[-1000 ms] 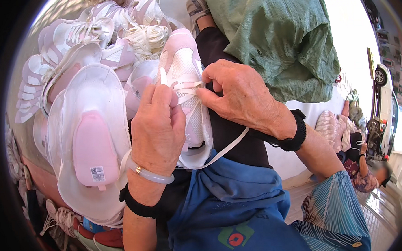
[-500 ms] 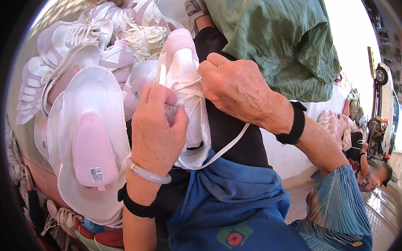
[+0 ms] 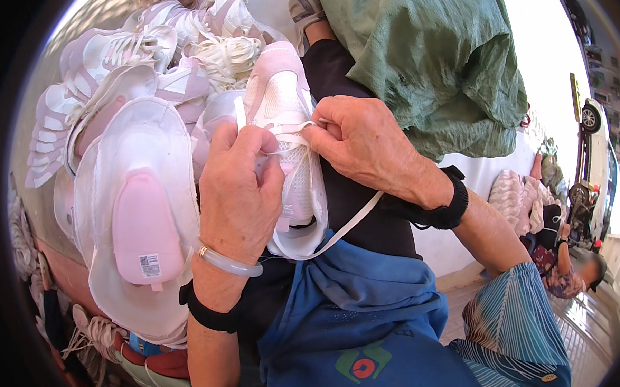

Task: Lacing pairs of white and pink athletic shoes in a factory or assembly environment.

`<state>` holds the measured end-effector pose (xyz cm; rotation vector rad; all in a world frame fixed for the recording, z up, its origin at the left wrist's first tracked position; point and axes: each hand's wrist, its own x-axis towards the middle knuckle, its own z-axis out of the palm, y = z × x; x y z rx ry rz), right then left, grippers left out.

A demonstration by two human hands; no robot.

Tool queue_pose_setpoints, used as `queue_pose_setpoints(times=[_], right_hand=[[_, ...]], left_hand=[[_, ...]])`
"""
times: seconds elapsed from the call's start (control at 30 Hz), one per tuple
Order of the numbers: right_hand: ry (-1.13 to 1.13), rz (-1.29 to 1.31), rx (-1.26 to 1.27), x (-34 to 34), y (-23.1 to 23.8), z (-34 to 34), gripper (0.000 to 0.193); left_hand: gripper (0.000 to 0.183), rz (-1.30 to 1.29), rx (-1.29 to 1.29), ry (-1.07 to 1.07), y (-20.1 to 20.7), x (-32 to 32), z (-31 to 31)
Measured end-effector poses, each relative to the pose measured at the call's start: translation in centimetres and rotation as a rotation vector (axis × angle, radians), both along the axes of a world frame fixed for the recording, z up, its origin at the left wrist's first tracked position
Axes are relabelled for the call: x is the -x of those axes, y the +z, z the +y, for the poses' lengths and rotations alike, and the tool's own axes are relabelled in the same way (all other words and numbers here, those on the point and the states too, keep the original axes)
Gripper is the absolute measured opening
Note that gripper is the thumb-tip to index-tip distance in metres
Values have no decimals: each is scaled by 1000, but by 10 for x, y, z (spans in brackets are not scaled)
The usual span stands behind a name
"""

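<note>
A pink and white shoe upper (image 3: pixel 278 101) lies lengthwise on my black-clad thigh (image 3: pixel 365 191), toe end away from me. White lace (image 3: pixel 290 129) crosses its front. My left hand (image 3: pixel 244 179) is closed at the shoe's left side, thumb and forefinger pinching the lace; a lace end sticks up just beyond the knuckles. On the other side my right hand (image 3: pixel 359 136) pinches the lace at the right edge. A long loose length of lace (image 3: pixel 356 222) runs from below the right hand down to the heel opening. The fingertips of both hands are partly hidden.
Stacked pink and white uppers (image 3: pixel 121 70) fill the left, one large upper with a pink insole-shaped piece (image 3: pixel 145 225) nearest. A bundle of white laces (image 3: pixel 228 55) lies behind. Green cloth (image 3: pixel 436 63) covers something at upper right. Another person (image 3: pixel 562 272) sits at far right.
My right hand has turned, thumb now showing, and shifted slightly right with the lace. My left hand has closed its finger gap near the lace. The shoe upper has barely shifted.
</note>
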<state>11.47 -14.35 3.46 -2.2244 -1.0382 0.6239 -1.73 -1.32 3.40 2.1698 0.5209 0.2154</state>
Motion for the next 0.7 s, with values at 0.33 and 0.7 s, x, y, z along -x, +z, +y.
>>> queue_pose_setpoints(times=[0.33, 0.7], right_hand=[[173, -367, 74, -10, 2, -10, 12], [85, -174, -133, -9, 3, -7, 8]], left_hand=[[12, -116, -141, -45, -11, -4, -7], [13, 151, 273, 80, -5, 3, 10]])
